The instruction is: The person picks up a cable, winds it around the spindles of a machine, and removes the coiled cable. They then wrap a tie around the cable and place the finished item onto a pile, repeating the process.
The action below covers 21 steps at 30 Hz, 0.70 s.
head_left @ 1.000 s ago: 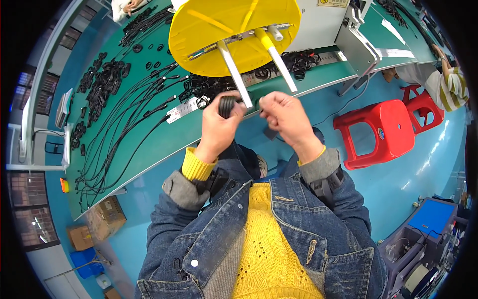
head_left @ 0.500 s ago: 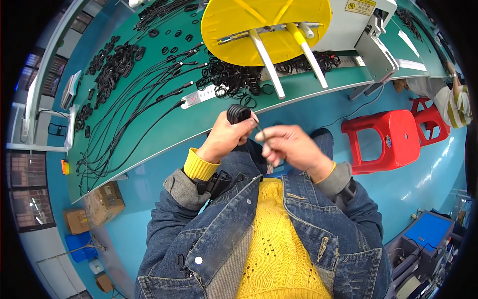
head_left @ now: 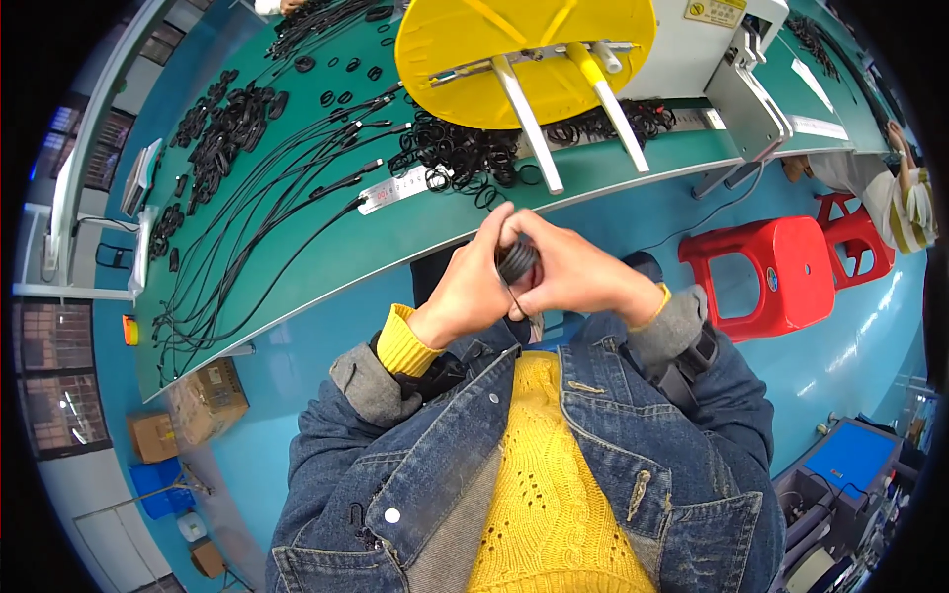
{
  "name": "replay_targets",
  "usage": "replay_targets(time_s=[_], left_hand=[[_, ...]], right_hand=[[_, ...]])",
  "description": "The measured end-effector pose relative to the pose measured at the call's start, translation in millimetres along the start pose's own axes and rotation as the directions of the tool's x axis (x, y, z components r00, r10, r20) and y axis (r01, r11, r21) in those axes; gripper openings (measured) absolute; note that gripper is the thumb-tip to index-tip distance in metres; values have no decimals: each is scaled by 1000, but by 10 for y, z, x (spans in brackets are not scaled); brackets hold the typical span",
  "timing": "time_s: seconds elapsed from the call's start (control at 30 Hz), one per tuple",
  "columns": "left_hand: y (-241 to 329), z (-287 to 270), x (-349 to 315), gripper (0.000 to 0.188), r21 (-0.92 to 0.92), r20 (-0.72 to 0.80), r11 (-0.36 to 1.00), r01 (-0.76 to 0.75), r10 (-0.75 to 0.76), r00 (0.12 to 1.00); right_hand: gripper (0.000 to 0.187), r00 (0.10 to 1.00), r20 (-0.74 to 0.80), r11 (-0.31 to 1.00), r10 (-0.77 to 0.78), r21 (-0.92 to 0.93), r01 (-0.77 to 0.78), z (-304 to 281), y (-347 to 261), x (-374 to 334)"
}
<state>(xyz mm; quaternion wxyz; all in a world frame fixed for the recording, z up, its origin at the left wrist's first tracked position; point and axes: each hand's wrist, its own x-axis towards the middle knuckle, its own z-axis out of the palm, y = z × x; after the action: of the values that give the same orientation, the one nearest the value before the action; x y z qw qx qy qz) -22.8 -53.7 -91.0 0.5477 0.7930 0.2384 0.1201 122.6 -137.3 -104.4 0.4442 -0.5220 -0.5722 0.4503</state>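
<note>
A black coiled cable [head_left: 516,262] sits between my two hands, just off the front edge of the table. My left hand [head_left: 467,282] closes around its left side, with the forefinger over the top. On the other side, my right hand [head_left: 576,272] curls around the coil, its thumb pressed against the lower end. The fingers hide much of the bundle. Beyond them on the green table [head_left: 297,287] lie a pile of black rings [head_left: 455,148], a steel ruler [head_left: 400,190] and several loose black cables [head_left: 252,217] with metal plugs.
A yellow disc [head_left: 524,89] with protruding rods overhangs the table's front edge, beside a white machine [head_left: 682,59]. Small black coiled pieces [head_left: 222,128] lie at the far left. Red stools [head_left: 781,277] stand to the right, cardboard boxes [head_left: 208,400] at lower left. Another person's arm shows at far right.
My right hand has come up and left from the cable's loose end to wrap around the coil. The left hand has shifted slightly right, and the coil sits lower between both hands.
</note>
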Motion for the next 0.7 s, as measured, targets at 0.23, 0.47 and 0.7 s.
replay_targets(time_s=[0.23, 0.47, 0.7], left_hand=[[-78, -91, -86, 39, 195, 86, 958, -210, 197, 977], [-244, 88, -121, 17, 298, -28, 892, -340, 364, 931], [-436, -72, -162, 20, 151, 189, 965, -214, 184, 965]], right_hand=[[33, 952, -100, 587, 290, 804, -95, 136, 137, -204], [24, 868, -239, 652, -436, -748, 122, 409, -195, -66], [36, 952, -263, 812, -155, -582, -28, 483, 10, 55]])
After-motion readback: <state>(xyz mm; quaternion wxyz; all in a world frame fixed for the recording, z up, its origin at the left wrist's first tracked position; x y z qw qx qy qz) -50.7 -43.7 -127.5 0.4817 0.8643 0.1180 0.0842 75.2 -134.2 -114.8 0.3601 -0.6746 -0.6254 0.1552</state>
